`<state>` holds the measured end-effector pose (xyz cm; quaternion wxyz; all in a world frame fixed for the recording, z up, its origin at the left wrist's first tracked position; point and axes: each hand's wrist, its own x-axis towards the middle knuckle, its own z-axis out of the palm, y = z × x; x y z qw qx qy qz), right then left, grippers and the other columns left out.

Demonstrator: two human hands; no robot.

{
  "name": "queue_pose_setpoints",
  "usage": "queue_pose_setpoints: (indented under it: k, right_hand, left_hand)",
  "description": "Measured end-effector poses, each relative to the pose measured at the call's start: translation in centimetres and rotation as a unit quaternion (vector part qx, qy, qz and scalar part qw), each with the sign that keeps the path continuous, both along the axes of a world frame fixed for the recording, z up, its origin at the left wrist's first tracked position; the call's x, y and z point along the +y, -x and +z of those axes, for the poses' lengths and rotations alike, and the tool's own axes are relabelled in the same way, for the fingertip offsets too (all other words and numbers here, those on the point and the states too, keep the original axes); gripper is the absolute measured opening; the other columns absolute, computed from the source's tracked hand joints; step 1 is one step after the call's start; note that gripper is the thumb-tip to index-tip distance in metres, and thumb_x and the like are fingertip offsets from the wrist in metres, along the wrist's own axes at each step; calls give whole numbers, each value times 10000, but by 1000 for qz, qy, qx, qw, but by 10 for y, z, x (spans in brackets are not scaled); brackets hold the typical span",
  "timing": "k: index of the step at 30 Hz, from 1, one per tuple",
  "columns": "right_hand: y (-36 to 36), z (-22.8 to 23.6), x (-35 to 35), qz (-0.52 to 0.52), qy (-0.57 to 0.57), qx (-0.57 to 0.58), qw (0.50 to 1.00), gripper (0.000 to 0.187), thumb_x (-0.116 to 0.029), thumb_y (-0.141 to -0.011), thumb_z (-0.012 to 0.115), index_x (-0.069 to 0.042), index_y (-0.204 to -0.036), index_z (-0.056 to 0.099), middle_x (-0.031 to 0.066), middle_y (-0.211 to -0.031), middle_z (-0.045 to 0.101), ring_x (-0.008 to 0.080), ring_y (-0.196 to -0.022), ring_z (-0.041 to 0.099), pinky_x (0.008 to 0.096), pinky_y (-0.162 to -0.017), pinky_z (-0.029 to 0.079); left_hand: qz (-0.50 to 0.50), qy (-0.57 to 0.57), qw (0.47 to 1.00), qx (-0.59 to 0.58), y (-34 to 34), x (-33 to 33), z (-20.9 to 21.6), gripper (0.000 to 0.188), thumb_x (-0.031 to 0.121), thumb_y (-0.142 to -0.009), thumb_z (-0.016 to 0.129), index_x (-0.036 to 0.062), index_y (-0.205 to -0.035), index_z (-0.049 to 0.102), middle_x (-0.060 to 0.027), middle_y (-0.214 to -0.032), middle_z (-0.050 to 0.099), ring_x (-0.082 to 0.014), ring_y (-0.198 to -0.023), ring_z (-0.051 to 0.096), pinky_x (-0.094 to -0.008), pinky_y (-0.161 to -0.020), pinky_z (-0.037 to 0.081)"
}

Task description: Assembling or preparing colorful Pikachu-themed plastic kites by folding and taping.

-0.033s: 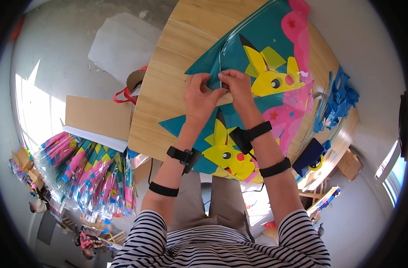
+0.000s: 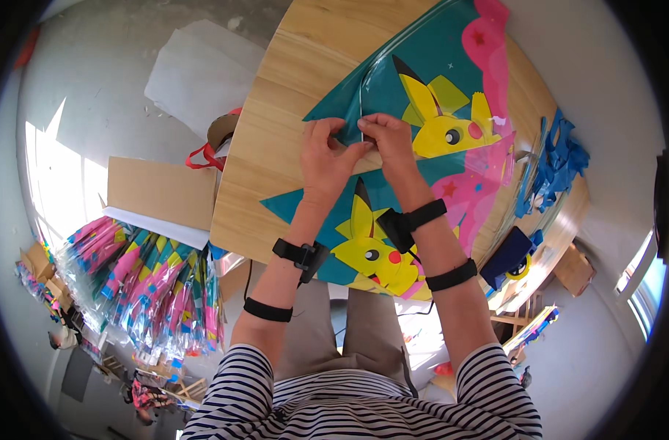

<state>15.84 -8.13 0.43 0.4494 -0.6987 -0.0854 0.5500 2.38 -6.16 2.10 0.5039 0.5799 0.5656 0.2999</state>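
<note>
A teal kite [image 2: 437, 73] with a yellow cartoon animal and a pink, star-marked border lies on the wooden table. A thin pale strip runs down its middle to my fingertips. My right hand [image 2: 393, 143] pinches the kite at the lower end of this strip. Beside it, my left hand [image 2: 328, 158] is closed with curled fingers on the kite's edge, its thumb reaching toward the right fingertips. The exact spot they grip is partly hidden by the fingers. A second kite of the same print [image 2: 371, 257] lies nearer to me, beneath my forearms.
The wooden table [image 2: 257, 161] has a curved edge. Blue strips [image 2: 561, 161] and a dark blue tape holder [image 2: 506, 257] lie at its right. Left of it are a cardboard box [image 2: 162, 194] and a heap of plastic-wrapped folded kites [image 2: 155, 286]. People are in the far lower left.
My left hand has shifted very slightly, its thumb drawing a little back. The right hand and both kites look unmoved.
</note>
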Motion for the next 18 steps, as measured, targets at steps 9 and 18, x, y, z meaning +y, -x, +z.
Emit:
queue_pose_setpoints:
  k: [9,18]
  right_hand:
    - [-2,8,1,-11,-13,75,997,98,-88,-860,724,9,-868,707,-1,-717,635,72,-600,543,229,-558,423]
    - [-8,5,-6,33,-21,83,996,112,-109,-857,741,-5,-835,706,-19,-684,609,57,-601,519,223,-552,389]
  left_hand:
    - [-7,84,996,3,-2,19,-14,275,1,-709,800,-10,-932,640,-52,-805,639,-111,-716,582,-270,-652,500]
    - [-34,122,990,-57,5,18,-17,204,-33,-761,757,-25,-935,652,-47,-809,680,-95,-734,624,-252,-679,520]
